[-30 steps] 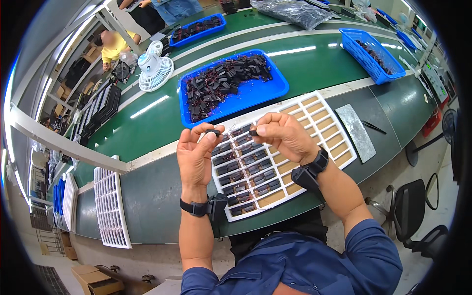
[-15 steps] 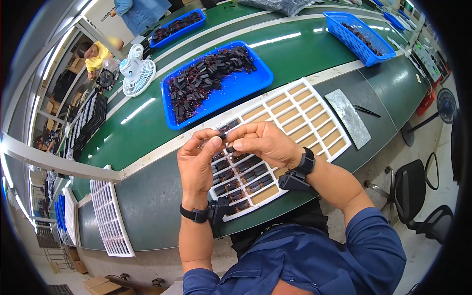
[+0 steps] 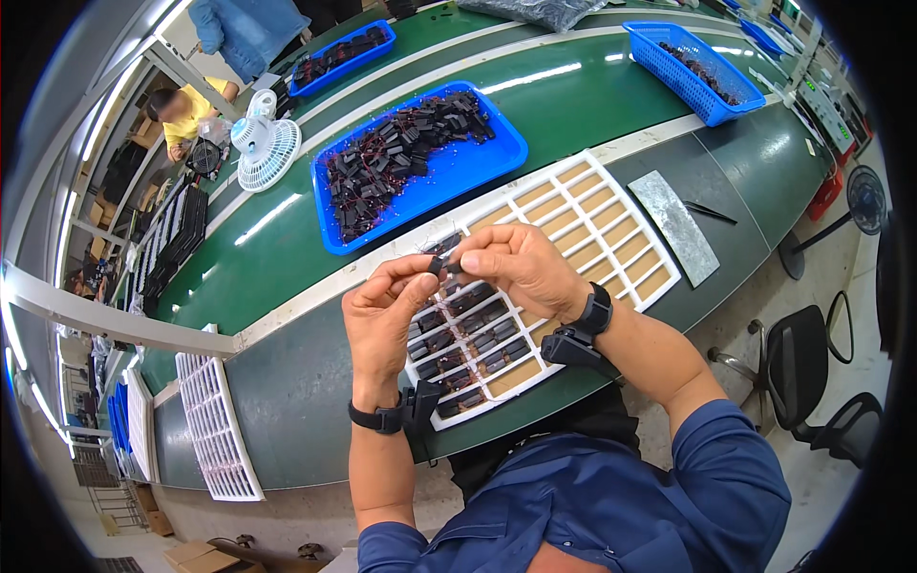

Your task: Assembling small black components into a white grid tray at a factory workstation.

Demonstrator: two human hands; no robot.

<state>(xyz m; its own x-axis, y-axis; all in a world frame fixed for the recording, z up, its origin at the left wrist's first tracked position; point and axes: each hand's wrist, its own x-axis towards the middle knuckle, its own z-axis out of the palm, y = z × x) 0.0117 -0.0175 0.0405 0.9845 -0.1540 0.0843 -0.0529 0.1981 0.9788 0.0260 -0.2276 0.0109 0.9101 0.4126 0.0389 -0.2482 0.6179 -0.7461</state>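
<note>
I am watching both hands meeting above the workbench, fingertips pinching a small black component between them. The left hand is gripping it from the left with thumb and forefinger, and the right hand is closing on it from the right, its fingers curled over the top. The part is sitting in the air just over the near end of a white compartment tray, not resting in any cell. Whether thin wires are trailing from it I cannot tell at this size.

Each wrist is wearing a black strap with a small black device on it, and blue sleeves are covering the upper arms.

The tray is lying slantwise on the grey-green bench; its cells nearest the hands are holding dark parts, while the cells toward the far right are showing bare tan bottoms. Just right of it a grey metal plate is lying flat, with a thin dark tool beside it.

Beyond the tray, on the green belt, a blue bin is holding a heap of black parts with reddish wires. A small white fan is standing to its left, and a blue basket is sitting far right. Another white tray is lying at the left.
</note>
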